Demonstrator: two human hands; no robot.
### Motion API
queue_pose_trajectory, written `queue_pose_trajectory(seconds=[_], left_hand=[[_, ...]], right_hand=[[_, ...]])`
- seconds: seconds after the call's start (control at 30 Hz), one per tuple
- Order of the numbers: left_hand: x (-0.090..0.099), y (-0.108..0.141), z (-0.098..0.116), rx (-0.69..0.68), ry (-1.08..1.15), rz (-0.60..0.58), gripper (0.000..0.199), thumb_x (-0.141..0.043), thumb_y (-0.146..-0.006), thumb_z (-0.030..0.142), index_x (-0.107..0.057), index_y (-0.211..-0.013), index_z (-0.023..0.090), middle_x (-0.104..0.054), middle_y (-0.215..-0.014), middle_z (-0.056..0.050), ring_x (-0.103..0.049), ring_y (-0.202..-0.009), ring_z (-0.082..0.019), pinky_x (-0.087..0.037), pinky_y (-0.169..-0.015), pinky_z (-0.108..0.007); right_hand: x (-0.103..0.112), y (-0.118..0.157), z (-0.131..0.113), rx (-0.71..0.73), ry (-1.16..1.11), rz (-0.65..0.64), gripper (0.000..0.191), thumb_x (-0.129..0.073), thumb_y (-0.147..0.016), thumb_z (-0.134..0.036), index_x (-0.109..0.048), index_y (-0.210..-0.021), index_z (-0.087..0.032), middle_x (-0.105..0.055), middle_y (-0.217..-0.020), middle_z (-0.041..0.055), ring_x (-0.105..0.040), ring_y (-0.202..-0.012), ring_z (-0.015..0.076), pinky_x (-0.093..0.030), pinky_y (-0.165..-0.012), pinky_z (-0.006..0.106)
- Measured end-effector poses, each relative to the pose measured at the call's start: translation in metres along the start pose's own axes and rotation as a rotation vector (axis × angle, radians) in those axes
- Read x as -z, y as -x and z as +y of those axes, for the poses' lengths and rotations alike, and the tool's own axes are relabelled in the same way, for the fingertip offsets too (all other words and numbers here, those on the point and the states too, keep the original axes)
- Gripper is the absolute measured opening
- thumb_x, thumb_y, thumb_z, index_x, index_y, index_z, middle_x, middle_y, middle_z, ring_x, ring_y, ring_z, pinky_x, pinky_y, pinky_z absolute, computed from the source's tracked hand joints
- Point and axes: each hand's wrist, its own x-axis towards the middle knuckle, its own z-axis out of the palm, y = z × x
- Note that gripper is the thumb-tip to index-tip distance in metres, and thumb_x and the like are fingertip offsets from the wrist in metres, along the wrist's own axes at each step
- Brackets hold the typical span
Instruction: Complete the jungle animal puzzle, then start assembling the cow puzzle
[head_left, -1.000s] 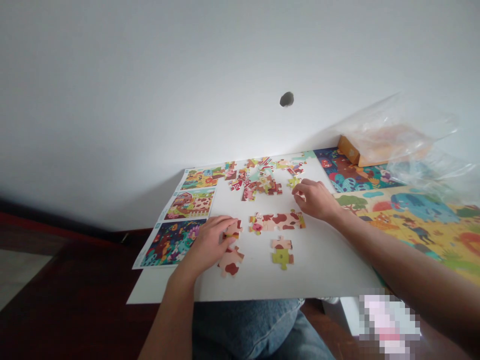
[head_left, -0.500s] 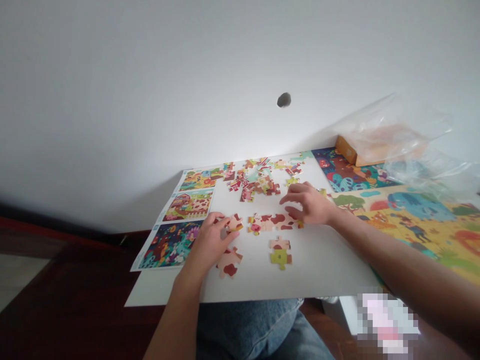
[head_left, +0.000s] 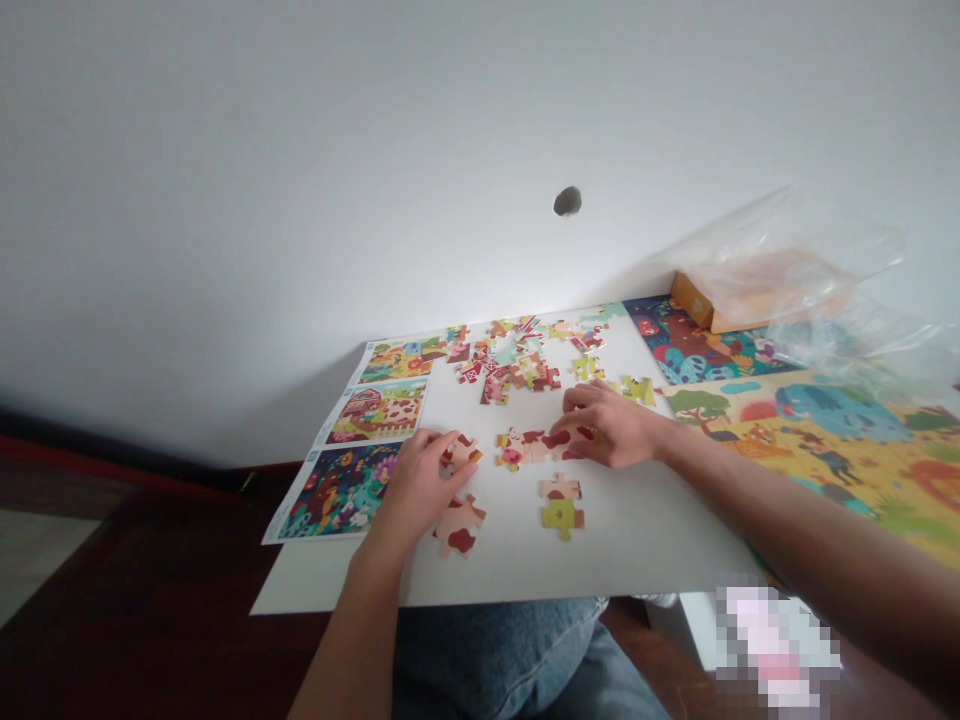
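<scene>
My left hand (head_left: 421, 482) rests on the white board, thumb and fingers around a cow-patterned puzzle piece (head_left: 463, 453). Just below it lies another brown-spotted puzzle piece (head_left: 457, 527). My right hand (head_left: 619, 425) is closed over the right end of a joined strip of cow puzzle pieces (head_left: 532, 445), its thumb and fingers on the strip's edges. The cow's face shows at the strip's left end; the right end is partly hidden by my fingers. Below the strip lies a joined pink-and-green pair of puzzle pieces (head_left: 562, 505).
Loose puzzle pieces (head_left: 525, 368) lie heaped at the back of the board (head_left: 495, 575). A reference sheet (head_left: 337, 490) with three pictures lies left. Right are a yellow animal puzzle (head_left: 832, 450), a dark finished puzzle (head_left: 675, 345), an orange box (head_left: 691, 298) and clear plastic bags (head_left: 810, 260).
My right hand has moved slightly down and left onto the cow strip, its fingers closing, which uncovers green pieces behind it. My left hand has barely moved.
</scene>
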Motion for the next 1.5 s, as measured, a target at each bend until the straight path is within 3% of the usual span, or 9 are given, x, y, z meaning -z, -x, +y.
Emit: queue_pose_trajectory(seconds=[0.23, 0.43, 0.63, 0.77, 0.87, 0.97, 1.13, 1.3, 1.5], left_hand=[[0.005, 0.000, 0.006, 0.001, 0.037, -0.022, 0.033, -0.070, -0.076, 0.043, -0.069, -0.101, 0.022, -0.057, -0.105, -0.006, -0.059, -0.100, -0.025, -0.048, -0.095, -0.041], [0.007, 0.002, 0.020, 0.095, 0.247, -0.055, 0.032, -0.072, -0.075, 0.036, -0.056, -0.099, 0.021, -0.064, -0.092, -0.001, -0.062, -0.077, -0.017, -0.052, -0.075, -0.032], [-0.006, 0.010, 0.060, 0.134, 0.695, 0.027, 0.030, -0.064, -0.086, 0.037, -0.050, -0.108, 0.023, -0.071, -0.099, -0.002, -0.068, -0.083, -0.016, -0.055, -0.076, -0.029], [-0.023, 0.018, 0.092, 0.092, 0.828, -0.041, 0.028, -0.063, -0.088, 0.033, -0.052, -0.112, 0.023, -0.072, -0.107, -0.005, -0.071, -0.093, -0.018, -0.057, -0.083, -0.032], [-0.030, 0.024, 0.106, 0.053, 0.811, -0.097, 0.038, -0.062, -0.089, 0.031, -0.049, -0.124, 0.024, -0.067, -0.122, -0.008, -0.068, -0.108, -0.020, -0.057, -0.089, -0.034], [-0.027, 0.027, 0.110, -0.041, 0.664, -0.032, 0.055, -0.069, -0.083, 0.027, -0.045, -0.132, 0.026, -0.058, -0.134, -0.010, -0.059, -0.120, -0.023, -0.054, -0.095, -0.039], [-0.020, 0.030, 0.103, -0.231, 0.280, 0.058, 0.050, -0.084, -0.069, 0.032, -0.059, -0.111, 0.023, -0.056, -0.120, -0.010, -0.049, -0.117, -0.030, -0.043, -0.101, -0.048], [-0.027, 0.032, 0.104, -0.257, 0.172, 0.013, 0.050, -0.081, -0.070, 0.049, -0.065, -0.110, 0.024, -0.054, -0.110, -0.009, -0.049, -0.107, -0.030, -0.046, -0.094, -0.048], [-0.026, 0.034, 0.110, -0.274, 0.107, -0.045, 0.043, -0.076, -0.074, 0.052, -0.070, -0.109, 0.026, -0.055, -0.106, -0.009, -0.050, -0.106, -0.031, -0.047, -0.094, -0.048]], right_hand=[[-0.003, -0.001, 0.005, -0.037, 0.009, 0.064, 0.026, -0.063, -0.085, -0.025, -0.074, -0.109, -0.022, -0.060, -0.094, 0.0077, -0.055, -0.086, 0.0193, -0.036, -0.084, 0.035], [-0.006, -0.002, 0.010, -0.054, 0.015, 0.103, 0.026, -0.063, -0.086, -0.027, -0.073, -0.109, -0.021, -0.061, -0.096, 0.0084, -0.057, -0.088, 0.0203, -0.037, -0.085, 0.036], [-0.003, -0.004, 0.005, -0.010, -0.032, 0.115, 0.025, -0.062, -0.090, -0.035, -0.074, -0.106, -0.020, -0.064, -0.091, 0.0082, -0.058, -0.086, 0.0198, -0.037, -0.083, 0.034], [-0.002, -0.005, -0.002, 0.065, -0.165, 0.054, 0.030, -0.065, -0.089, -0.043, -0.074, -0.103, -0.019, -0.065, -0.085, 0.0064, -0.058, -0.079, 0.0166, -0.039, -0.080, 0.032], [-0.003, -0.006, -0.007, 0.087, -0.299, 0.033, 0.028, -0.062, -0.091, -0.040, -0.074, -0.095, -0.016, -0.064, -0.080, 0.0058, -0.057, -0.073, 0.0147, -0.041, -0.073, 0.028], [-0.003, -0.006, -0.008, 0.065, -0.358, 0.030, 0.023, -0.059, -0.092, -0.034, -0.071, -0.085, -0.015, -0.063, -0.074, 0.0046, -0.055, -0.068, 0.0137, -0.041, -0.068, 0.026], [0.000, -0.002, 0.002, -0.013, -0.341, 0.003, 0.023, -0.058, -0.088, -0.028, -0.066, -0.072, -0.014, -0.062, -0.070, 0.0038, -0.054, -0.068, 0.0139, -0.040, -0.067, 0.026], [0.000, 0.002, 0.015, -0.197, -0.341, -0.072, 0.021, -0.057, -0.084, -0.028, -0.065, -0.070, -0.015, -0.063, -0.065, 0.0014, -0.051, -0.061, 0.0121, -0.038, -0.060, 0.023], [0.006, 0.005, 0.018, -0.202, -0.276, -0.084, 0.022, -0.057, -0.081, -0.029, -0.063, -0.064, -0.016, -0.059, -0.060, -0.0005, -0.047, -0.057, 0.0114, -0.035, -0.058, 0.024]])
